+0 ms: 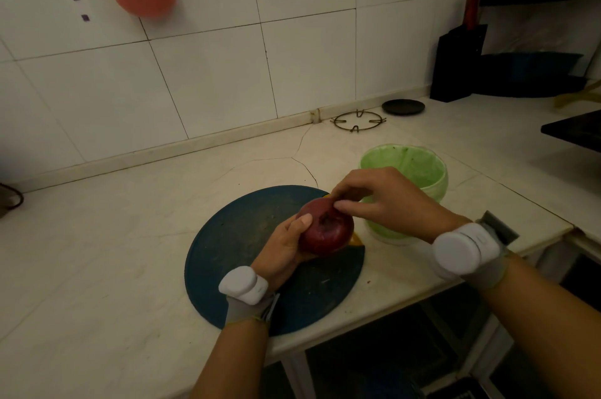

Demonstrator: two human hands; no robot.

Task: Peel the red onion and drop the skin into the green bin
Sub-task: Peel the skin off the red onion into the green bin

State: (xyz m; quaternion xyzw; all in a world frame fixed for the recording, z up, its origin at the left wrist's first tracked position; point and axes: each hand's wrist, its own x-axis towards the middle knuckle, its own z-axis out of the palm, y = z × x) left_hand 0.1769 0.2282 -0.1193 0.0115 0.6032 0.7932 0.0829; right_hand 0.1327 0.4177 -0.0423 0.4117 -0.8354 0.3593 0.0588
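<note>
Head view: the red onion sits just right of the frame's centre, held a little above a round dark-blue cutting board on the pale stone bench. The left hand comes up from the lower middle and cups the onion from its lower-left side, fingers curled under it and the thumb pressed on its upper-left shoulder. One cut or stem end of the onion faces up toward the camera, so its axis runs roughly up out of the left palm.

The right hand reaches in from the right, and its thumb and forefinger are drawn together in a pinch at the upper-right edge of the onion. Whether a flap of skin is already caught between them cannot be made out.

The green bin stands on the bench to the right of and slightly above the onion, directly behind the right hand and near it. The right hand is therefore plainly the nearer one for carrying skin over to the bin.

A sliver of something yellow shows beneath the onion; what it is cannot be told. No peel is visible in the part of the bin that shows, and the peeling looks barely started.
</note>
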